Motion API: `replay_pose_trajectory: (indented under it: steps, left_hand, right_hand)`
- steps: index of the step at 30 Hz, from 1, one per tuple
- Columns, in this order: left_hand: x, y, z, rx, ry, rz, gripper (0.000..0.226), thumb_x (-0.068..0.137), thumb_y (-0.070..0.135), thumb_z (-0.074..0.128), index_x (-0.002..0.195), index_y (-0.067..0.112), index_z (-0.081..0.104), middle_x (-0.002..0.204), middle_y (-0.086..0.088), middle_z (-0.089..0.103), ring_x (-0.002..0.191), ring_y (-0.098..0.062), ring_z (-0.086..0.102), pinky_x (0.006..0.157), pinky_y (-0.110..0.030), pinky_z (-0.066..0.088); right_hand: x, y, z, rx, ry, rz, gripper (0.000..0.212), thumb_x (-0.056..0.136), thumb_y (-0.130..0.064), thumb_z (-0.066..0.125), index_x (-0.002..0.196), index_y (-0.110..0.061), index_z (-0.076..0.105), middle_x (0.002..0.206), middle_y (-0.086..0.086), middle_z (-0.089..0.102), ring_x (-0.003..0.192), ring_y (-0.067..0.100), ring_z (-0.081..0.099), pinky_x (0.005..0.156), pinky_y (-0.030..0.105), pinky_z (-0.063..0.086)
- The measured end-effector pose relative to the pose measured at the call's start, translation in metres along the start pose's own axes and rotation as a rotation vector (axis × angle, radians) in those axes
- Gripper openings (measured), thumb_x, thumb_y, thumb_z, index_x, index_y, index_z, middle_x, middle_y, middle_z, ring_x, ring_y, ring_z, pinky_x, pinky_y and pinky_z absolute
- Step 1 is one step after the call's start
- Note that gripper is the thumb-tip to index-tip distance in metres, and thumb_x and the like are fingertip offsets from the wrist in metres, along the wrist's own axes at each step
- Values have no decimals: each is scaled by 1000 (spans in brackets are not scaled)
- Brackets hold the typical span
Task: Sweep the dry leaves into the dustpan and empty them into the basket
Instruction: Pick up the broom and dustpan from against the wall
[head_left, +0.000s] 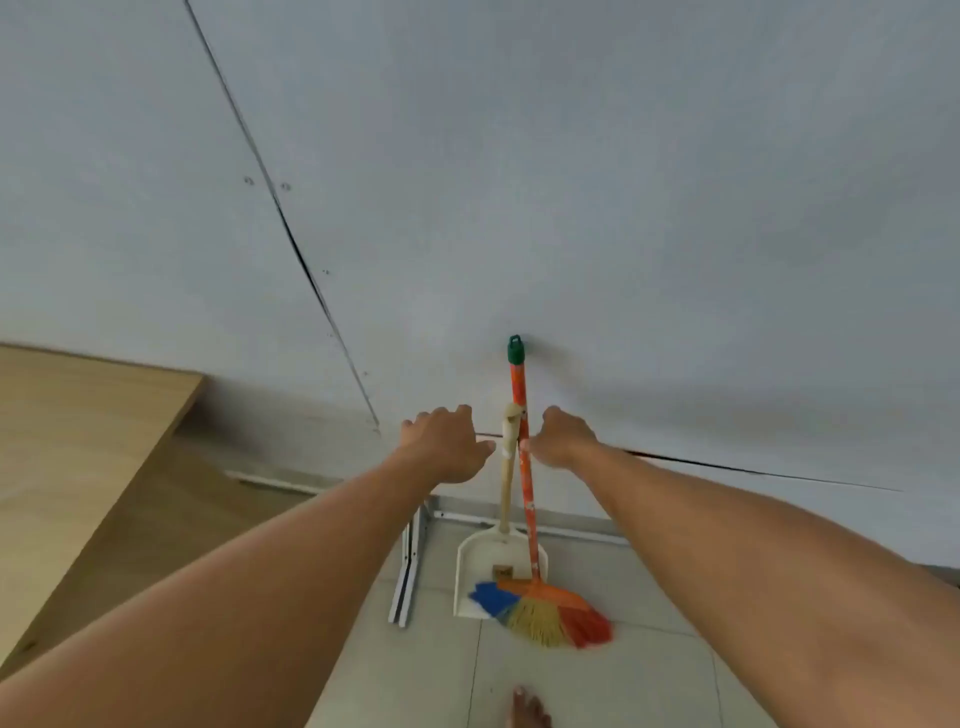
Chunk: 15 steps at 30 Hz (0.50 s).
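Observation:
A broom (527, 467) with an orange handle, green cap and blue, yellow and red bristles leans upright against the grey wall. Beside it on the left stands a white dustpan (480, 566) with a long cream handle, also against the wall. My left hand (447, 447) is just left of the dustpan handle, fingers apart, thumb nearly touching it. My right hand (563, 439) is just right of the broom handle, fingers curled beside it but not around it. No leaves or basket are in view.
A wooden board (78, 457) leans at the left. White metal rails (408, 571) lie on the tiled floor left of the dustpan. My bare foot (527, 709) shows at the bottom edge. The grey panel wall (571, 182) fills the upper view.

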<state>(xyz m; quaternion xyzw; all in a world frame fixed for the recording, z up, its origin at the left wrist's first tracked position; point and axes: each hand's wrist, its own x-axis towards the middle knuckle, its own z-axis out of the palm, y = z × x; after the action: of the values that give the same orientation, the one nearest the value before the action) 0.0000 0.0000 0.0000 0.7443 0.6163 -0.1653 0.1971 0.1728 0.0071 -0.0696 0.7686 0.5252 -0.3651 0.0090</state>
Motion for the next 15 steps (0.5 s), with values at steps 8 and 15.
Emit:
replay_pose_trajectory:
  steps: [8, 15]
  left_hand:
    - [27, 13, 9, -99, -4, 31, 74, 101, 52, 53, 161, 19, 25, 155, -9, 44, 143, -30, 47, 112, -43, 44]
    - [59, 42, 10, -147, 34, 76, 63, 96, 47, 62, 149, 18, 43, 142, -5, 54, 131, -26, 55, 101, -37, 50]
  right_hand:
    - [40, -8, 13, 365, -92, 17, 25, 87, -33, 52, 99, -12, 59, 77, 9, 65, 55, 22, 58, 61, 36, 59]
    - [43, 22, 16, 243, 54, 59, 13, 89, -21, 55, 101, -20, 50, 81, 4, 65, 54, 20, 66, 41, 27, 56]
